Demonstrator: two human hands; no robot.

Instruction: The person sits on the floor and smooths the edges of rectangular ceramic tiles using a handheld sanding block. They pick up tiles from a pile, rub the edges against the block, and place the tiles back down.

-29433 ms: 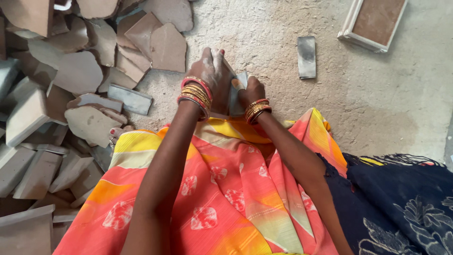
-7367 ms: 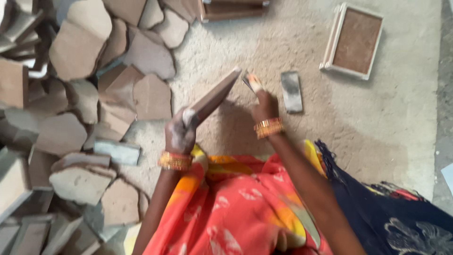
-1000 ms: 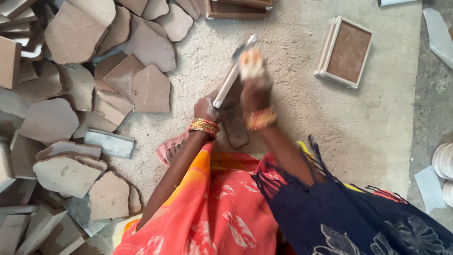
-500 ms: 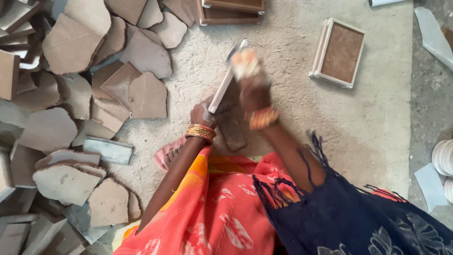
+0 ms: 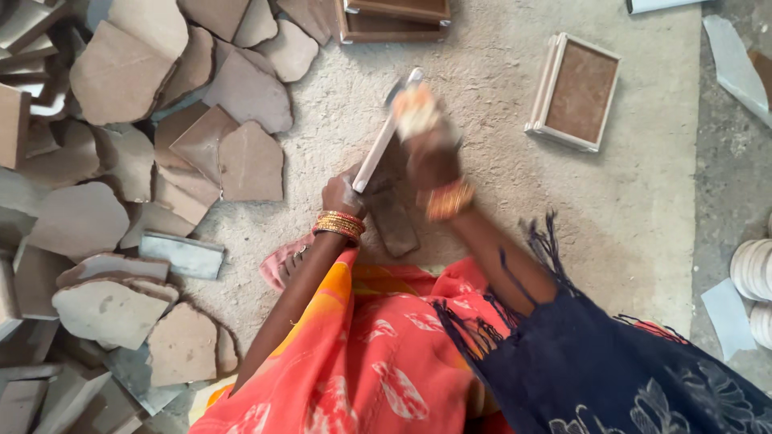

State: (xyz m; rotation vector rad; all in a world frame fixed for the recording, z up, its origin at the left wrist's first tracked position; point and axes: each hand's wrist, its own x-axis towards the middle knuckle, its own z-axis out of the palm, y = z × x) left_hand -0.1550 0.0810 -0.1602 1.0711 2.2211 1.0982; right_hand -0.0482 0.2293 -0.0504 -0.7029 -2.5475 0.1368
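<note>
My left hand (image 5: 341,193) grips the lower edge of a flat stone slab (image 5: 379,146) that stands on its edge, tilted up and away from me. My right hand (image 5: 430,153) is raised beside the slab's upper end and is blurred; it is closed around a small pale tool (image 5: 414,108) whose kind I cannot tell. A dark stone block (image 5: 394,217) lies on the sandy ground under both hands. Orange bangles ring both wrists. My bare foot (image 5: 283,261) shows just left of my orange-draped knee.
A heap of broken brown and grey stone pieces (image 5: 121,161) covers the ground at left. A framed square mould (image 5: 577,92) lies at upper right, another frame (image 5: 394,20) at top centre. A stack of white round discs (image 5: 756,273) sits at the right edge.
Over the last second my right hand with the pale tool has stayed beside the slab's upper end, blurred with motion. The left hand keeps its hold on the slab's lower edge.
</note>
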